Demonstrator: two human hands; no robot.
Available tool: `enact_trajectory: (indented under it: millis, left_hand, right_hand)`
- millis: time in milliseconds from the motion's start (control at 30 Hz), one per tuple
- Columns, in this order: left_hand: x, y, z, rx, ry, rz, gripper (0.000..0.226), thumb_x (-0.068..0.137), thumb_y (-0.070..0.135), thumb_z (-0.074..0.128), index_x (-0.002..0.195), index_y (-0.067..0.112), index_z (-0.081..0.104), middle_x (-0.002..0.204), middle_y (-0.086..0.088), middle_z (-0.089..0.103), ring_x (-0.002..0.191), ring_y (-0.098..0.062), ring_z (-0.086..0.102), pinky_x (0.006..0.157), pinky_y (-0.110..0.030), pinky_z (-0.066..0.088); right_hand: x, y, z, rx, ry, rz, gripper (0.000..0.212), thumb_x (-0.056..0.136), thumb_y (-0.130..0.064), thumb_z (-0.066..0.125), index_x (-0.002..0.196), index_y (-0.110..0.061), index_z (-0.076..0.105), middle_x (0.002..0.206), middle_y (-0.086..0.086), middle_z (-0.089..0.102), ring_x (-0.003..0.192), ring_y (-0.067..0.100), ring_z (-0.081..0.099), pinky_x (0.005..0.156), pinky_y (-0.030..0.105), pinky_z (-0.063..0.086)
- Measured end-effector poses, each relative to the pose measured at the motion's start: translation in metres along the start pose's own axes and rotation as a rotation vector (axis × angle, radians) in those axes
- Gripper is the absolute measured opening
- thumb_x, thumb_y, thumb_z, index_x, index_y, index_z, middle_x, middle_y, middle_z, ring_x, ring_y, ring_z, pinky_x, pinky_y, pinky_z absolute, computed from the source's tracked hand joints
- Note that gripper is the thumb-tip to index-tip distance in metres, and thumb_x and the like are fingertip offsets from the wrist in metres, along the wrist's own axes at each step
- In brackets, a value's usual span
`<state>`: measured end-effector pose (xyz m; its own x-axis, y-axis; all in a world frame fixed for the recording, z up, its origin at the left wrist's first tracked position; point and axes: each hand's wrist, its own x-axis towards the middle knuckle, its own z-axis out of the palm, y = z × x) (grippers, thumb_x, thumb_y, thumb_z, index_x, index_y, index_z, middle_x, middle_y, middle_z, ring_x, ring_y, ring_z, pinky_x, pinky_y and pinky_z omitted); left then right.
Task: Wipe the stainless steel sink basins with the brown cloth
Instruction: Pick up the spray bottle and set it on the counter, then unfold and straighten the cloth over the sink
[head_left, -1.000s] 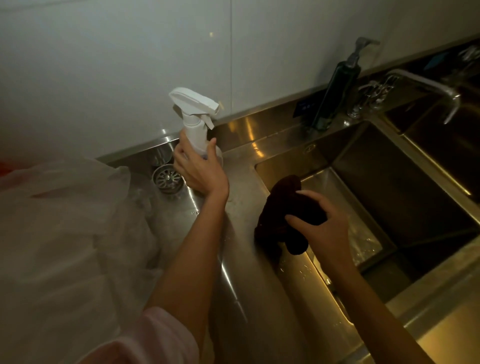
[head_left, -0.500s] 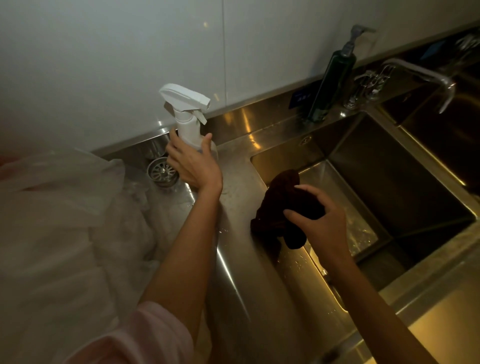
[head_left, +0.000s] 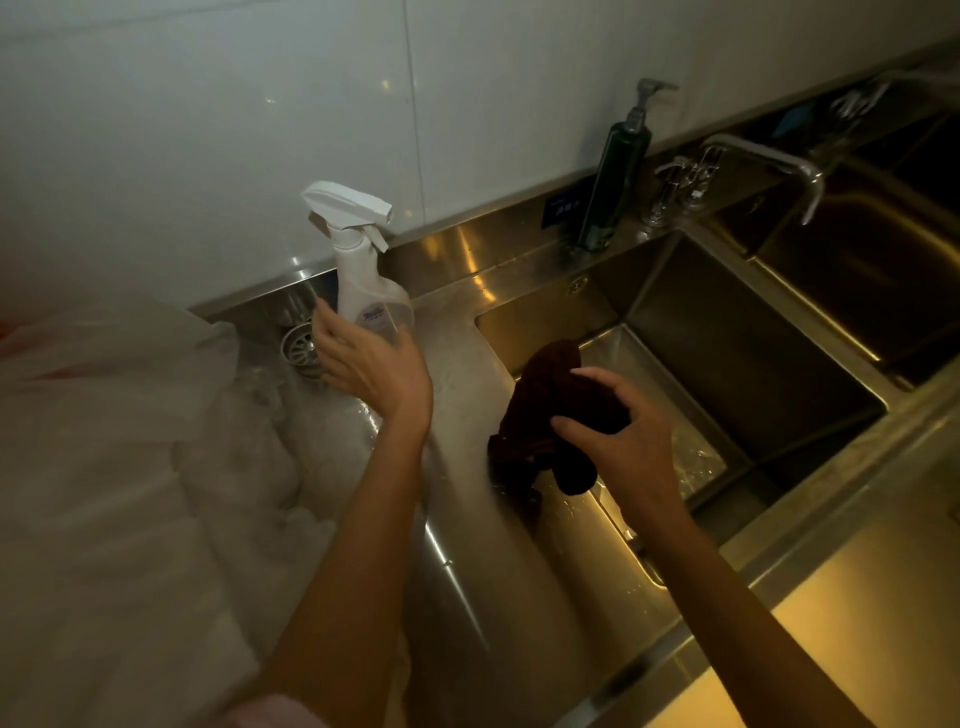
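The steel counter (head_left: 467, 571) runs beside two sink basins: the near basin (head_left: 727, 364) and a farther one (head_left: 883, 270) under a faucet (head_left: 769, 156). Clear plastic sheeting (head_left: 130, 467) covers the counter's left part. The right hand (head_left: 623, 441) grips the bunched brown cloth (head_left: 545, 410) at the near basin's left rim. The left hand (head_left: 369, 364) hangs with fingers loosely spread, holding nothing, just beside the white spray bottle (head_left: 363, 280) standing upright. A dark pump bottle (head_left: 618, 166) stands near the wall.

White spray bottle (head_left: 370, 291), green pump dispenser (head_left: 615, 189), steel faucet (head_left: 769, 166), loose drain strainer (head_left: 301, 349), translucent plastic bag (head_left: 119, 441)
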<state>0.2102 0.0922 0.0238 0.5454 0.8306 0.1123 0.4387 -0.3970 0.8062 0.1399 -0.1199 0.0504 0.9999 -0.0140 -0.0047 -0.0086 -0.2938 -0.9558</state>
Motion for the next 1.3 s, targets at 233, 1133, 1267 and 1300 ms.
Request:
enact_trajectory:
  millis: [233, 1133, 1267, 1300]
  left_hand:
    - [-0.102, 0.02, -0.061, -0.259, -0.167, 0.25, 0.075, 0.084, 0.01, 0.062, 0.148, 0.014, 0.022, 0.152, -0.011, 0.023, 0.137, -0.022, 0.03, 0.11, -0.044, 0.036]
    - [-0.271, 0.185, -0.061, -0.252, -1.369, 0.625, 0.053, 0.077, 0.057, 0.055, 0.125, 0.038, 0.048, 0.117, 0.017, 0.051, 0.101, 0.005, 0.056, 0.068, -0.005, 0.047]
    - [-0.255, 0.207, -0.063, 0.029, -1.523, 0.787, 0.053, 0.077, 0.052, 0.058, 0.125, 0.031, 0.053, 0.116, 0.011, 0.055, 0.102, -0.003, 0.058, 0.075, -0.016, 0.05]
    - [-0.252, 0.211, -0.063, 0.082, -1.541, 0.818, 0.051, 0.076, 0.05, 0.059, 0.122, 0.029, 0.055, 0.115, 0.009, 0.057, 0.102, -0.004, 0.059, 0.08, -0.02, 0.05]
  right_hand:
    - [-0.014, -0.017, -0.032, 0.02, -0.047, -0.109, 0.051, 0.073, -0.01, 0.078, 0.111, -0.039, 0.06, 0.106, -0.023, 0.06, 0.105, 0.005, 0.061, 0.077, 0.025, 0.058]
    - [-0.075, -0.026, -0.292, -0.06, -0.237, -0.461, 0.051, 0.076, -0.001, 0.074, 0.119, -0.023, 0.057, 0.113, -0.007, 0.061, 0.107, 0.008, 0.06, 0.083, 0.026, 0.057]
    - [-0.073, -0.027, -0.3, -0.236, -0.269, -0.531, 0.051, 0.076, -0.004, 0.075, 0.123, -0.014, 0.058, 0.117, 0.002, 0.061, 0.108, 0.015, 0.059, 0.084, 0.037, 0.057]
    - [-0.072, -0.027, -0.301, -0.276, -0.272, -0.557, 0.051, 0.076, -0.005, 0.075, 0.123, -0.014, 0.059, 0.116, 0.003, 0.061, 0.107, 0.016, 0.059, 0.083, 0.037, 0.057]
